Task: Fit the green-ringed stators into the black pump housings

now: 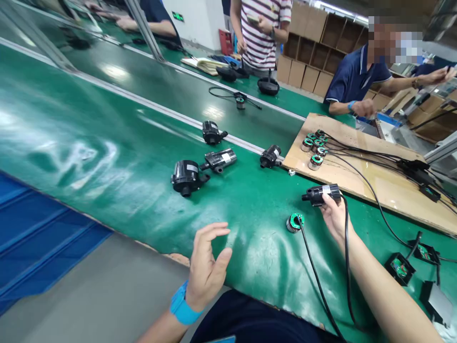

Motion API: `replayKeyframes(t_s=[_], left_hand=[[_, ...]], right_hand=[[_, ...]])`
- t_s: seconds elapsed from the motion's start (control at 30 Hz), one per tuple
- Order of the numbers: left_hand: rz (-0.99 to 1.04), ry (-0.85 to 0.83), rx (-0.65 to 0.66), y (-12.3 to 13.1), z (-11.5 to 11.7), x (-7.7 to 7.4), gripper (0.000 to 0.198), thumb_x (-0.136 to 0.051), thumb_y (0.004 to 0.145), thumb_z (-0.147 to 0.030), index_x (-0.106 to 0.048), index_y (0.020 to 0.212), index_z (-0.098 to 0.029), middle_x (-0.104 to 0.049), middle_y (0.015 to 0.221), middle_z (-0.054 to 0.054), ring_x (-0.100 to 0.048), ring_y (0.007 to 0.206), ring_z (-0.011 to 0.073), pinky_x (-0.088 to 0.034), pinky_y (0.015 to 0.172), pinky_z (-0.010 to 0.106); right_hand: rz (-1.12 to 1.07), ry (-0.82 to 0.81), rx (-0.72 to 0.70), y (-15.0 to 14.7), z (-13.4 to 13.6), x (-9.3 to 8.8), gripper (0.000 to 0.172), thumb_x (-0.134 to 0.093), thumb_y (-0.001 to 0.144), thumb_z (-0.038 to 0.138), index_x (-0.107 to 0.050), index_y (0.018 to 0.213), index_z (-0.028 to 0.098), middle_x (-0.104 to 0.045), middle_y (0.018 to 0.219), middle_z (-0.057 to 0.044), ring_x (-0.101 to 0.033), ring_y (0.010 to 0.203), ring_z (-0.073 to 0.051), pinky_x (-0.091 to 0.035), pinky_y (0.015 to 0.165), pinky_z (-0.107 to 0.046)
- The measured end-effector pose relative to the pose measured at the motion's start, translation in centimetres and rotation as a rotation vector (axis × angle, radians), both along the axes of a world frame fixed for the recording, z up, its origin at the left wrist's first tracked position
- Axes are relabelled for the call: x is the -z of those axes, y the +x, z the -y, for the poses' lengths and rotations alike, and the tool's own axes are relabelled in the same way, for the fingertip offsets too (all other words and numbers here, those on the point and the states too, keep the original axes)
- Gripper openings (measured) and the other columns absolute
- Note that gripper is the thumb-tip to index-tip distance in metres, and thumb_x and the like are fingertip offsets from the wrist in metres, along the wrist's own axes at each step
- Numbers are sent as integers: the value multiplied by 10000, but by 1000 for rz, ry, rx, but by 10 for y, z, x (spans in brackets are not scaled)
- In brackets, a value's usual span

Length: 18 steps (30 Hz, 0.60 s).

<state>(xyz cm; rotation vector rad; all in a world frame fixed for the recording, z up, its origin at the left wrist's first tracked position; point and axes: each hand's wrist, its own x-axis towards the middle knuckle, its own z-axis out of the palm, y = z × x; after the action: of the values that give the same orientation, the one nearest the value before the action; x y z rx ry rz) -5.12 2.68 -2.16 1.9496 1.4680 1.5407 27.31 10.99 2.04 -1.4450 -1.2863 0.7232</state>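
Observation:
My right hand grips a black cylindrical pump with a white label, just above the green bench. A black cable hangs down from it past my wrist. Left of that hand, a small motor core with a green circuit board lies on the mat, its own cable running toward me. My left hand, with a blue band at the wrist, hovers over the bench edge, fingers apart and holding nothing. Further off lie a large black pump, a slimmer labelled pump and two more black pumps.
A cardboard sheet at right bears several motor cores and cables. Open black boxes with circuit boards lie at lower right. Beyond a metal rail runs a belt. Co-workers stand or sit across it. A blue crate is lower left.

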Motion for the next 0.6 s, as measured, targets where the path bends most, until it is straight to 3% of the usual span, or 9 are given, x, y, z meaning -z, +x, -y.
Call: replayKeyframes(t_s=[0.07,0.13,0.23,0.3,0.37,0.47,0.53,0.6], left_hand=[[-48,-21,5,-3,-2,-3,226,-479,1042,-399,-557,1172,-232,-588,1218,102,-591,1136,273,-504,961,425],[-123,-24,-10,-13,-12,-10,234,-519,1024,-400,-563,1184,-235,-588,1240,109,-591,1156,282,-506,964,427],[-305,-25,-144,-45,-45,-33,368,-557,983,-524,-607,1196,-229,-606,1269,140,-579,1185,355,-463,1014,525],[-429,-122,-268,-72,-78,-52,511,-499,970,-632,-631,1229,-212,-609,1303,169,-563,1216,416,-424,1038,599],[-497,-357,-378,-96,-115,-67,600,-384,1010,-633,-576,1344,-173,-594,1321,190,-553,1246,425,-431,1039,608],[-520,-500,-359,-114,-159,-78,689,-423,981,-680,-600,1292,-91,-664,1095,166,-647,1078,395,-468,980,604],[-539,-521,-293,-116,-171,-77,636,-554,914,-673,-659,1145,-89,-672,893,105,-681,899,337,-499,928,550],[-525,-479,-195,-114,-171,-73,513,-678,837,-590,-681,1042,-120,-659,765,59,-667,750,282,-523,851,459]], right_hand=[[60,-26,1,28,-20,5,589,-599,865,672,-539,1222,208,-715,1139,-120,-722,1023,-258,-585,908,-442],[154,-55,-6,60,-23,0,607,-715,778,656,-615,1163,197,-735,1098,-121,-724,988,-264,-586,886,-431],[352,-67,-3,101,-6,-19,614,-833,656,544,-693,1149,206,-739,1115,-129,-712,1002,-320,-574,891,-494],[488,-24,49,113,11,-35,500,-765,732,483,-719,1150,211,-725,1167,-142,-673,1105,-362,-497,1013,-584],[586,35,75,104,28,-47,378,-647,835,404,-726,1163,234,-717,1212,-125,-643,1181,-352,-428,1100,-595],[790,146,-164,62,46,-53,349,-545,868,218,-727,1162,270,-743,1173,-76,-679,1138,-297,-488,1059,-530],[936,191,-378,32,53,-50,447,-507,839,106,-700,1219,239,-745,1181,-87,-691,1125,-286,-523,1022,-515],[1002,162,-496,10,56,-46,553,-525,814,74,-625,1347,186,-707,1287,-129,-679,1174,-302,-536,1022,-527]])
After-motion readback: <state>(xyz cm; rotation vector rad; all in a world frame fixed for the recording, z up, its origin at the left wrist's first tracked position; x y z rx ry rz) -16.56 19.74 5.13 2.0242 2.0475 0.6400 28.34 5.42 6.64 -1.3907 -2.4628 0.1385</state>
